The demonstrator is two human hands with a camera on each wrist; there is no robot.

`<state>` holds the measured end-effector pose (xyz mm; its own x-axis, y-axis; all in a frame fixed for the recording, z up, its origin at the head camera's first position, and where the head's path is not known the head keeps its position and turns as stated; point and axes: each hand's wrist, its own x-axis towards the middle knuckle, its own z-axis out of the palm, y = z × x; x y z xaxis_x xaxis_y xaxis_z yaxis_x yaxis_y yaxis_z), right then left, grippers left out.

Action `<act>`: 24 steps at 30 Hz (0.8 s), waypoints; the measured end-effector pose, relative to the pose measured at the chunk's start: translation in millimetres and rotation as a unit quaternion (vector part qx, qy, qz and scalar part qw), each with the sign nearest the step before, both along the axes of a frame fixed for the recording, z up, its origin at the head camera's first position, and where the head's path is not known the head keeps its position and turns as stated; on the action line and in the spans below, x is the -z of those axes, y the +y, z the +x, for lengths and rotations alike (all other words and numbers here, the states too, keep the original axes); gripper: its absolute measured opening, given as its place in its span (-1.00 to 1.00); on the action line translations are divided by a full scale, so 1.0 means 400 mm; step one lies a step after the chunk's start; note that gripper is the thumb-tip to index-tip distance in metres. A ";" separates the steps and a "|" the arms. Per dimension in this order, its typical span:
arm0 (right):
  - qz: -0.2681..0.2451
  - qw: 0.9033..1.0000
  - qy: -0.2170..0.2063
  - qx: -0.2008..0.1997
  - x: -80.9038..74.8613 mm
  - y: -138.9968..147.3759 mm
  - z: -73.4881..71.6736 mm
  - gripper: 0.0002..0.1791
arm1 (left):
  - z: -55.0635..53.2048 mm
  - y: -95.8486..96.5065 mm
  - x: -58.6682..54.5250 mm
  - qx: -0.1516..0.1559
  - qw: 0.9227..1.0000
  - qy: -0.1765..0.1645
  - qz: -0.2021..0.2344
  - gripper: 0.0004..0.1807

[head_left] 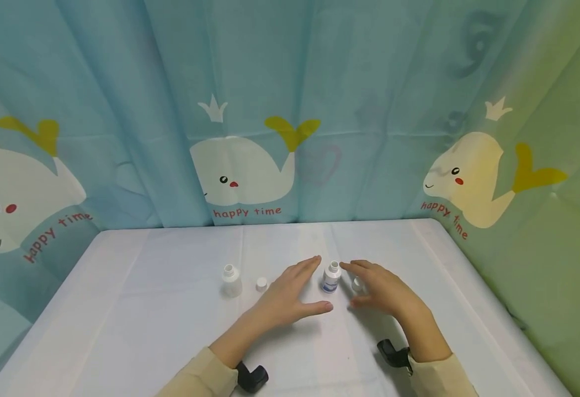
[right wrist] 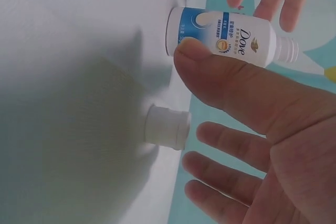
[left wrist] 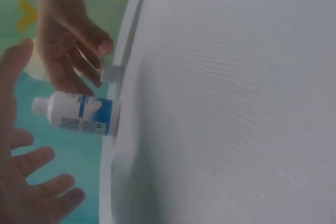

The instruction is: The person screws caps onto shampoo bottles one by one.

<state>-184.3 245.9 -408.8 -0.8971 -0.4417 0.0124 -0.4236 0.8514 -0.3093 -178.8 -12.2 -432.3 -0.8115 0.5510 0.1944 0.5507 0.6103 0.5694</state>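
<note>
A small white Dove bottle (head_left: 331, 280) with a blue-and-white label stands upright and uncapped between the two hands. To its left is my left hand (head_left: 286, 296), fingers spread and thumb apart, holding nothing. My right hand (head_left: 383, 288) hovers to the bottle's right over a white cap (head_left: 357, 284), its thumb and fingers apart. In the right wrist view the cap (right wrist: 167, 127) rests on the table near the fingertips, with a gap between. That view also has the bottle (right wrist: 236, 35), partly covered by the right thumb. Whether the right fingertips touch the bottle is hard to tell.
Left of the left hand, a plain white uncapped bottle (head_left: 232, 282) stands upright, and another white cap (head_left: 261, 284) lies beside it. The white-covered table (head_left: 136, 320) ends at a blue curtain (head_left: 369, 82) printed with whales.
</note>
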 end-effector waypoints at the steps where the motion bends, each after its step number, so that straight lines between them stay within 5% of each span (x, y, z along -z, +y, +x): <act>1: 0.000 1.000 0.000 0.000 0.000 0.001 0.001 -0.10 | -0.001 0.003 0.001 0.000 1.000 -0.001 0.000 0.06; 24: -0.006 0.999 -0.030 0.011 -0.007 0.003 0.007 -0.22 | -0.037 0.071 0.025 -0.011 0.993 -0.088 0.078 -0.02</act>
